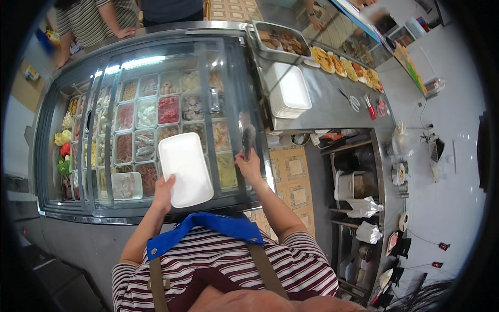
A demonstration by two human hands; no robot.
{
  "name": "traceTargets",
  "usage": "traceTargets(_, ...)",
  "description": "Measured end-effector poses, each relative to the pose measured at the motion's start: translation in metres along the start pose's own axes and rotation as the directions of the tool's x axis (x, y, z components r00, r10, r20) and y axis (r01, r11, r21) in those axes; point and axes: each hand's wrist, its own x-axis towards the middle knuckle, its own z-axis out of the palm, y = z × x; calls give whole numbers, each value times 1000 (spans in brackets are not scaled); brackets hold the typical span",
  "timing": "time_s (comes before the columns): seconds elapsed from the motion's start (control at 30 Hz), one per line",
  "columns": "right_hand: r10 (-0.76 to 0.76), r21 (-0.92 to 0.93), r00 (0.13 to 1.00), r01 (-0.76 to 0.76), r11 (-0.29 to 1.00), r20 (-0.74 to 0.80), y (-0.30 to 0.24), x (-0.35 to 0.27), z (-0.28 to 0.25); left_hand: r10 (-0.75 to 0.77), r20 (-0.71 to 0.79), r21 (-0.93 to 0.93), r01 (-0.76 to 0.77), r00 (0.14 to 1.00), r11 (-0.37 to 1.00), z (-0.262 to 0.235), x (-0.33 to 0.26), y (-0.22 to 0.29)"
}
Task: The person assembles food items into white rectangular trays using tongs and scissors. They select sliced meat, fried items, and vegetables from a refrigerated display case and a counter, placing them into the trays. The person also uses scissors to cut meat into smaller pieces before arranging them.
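While the left hand (165,193) grips the near end of a white foam tray (184,169), fingers closed on its edge, the tray is held flat above the glass lid of the display case (73,213), near its right side; the right hand (249,165) is closed around the handles of metal tongs (246,136), which point away toward the far side over the case's right edge; tong tips appear close together, nothing seen between them; inside the case, rows of small compartments hold meats and vegetables; to the right, on the steel counter (332,109), a stack of white foam trays (289,91); farther right, scissors (352,100); a steel pan of fried food (280,41) at the far end.
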Motion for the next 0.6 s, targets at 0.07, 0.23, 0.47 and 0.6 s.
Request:
traceTargets(0.07,-164,-332,986,144,932,-34,-20,25,35,0,-10,-40,-1,1000,999,-46,-3,7)
traceTargets(0.23,-316,-462,946,248,852,-75,-45,94,81,2,-186,33,4,982,999,-127,-30,9)
traceTargets(0.47,-353,-483,927,254,838,-125,-48,141,141,77,-336,-128,-126,939,984,-188,-58,7)
traceTargets(0.6,-220,-498,953,90,862,-209,-53,137,155,95,-431,-134,-168,897,977,-211,-75,28)
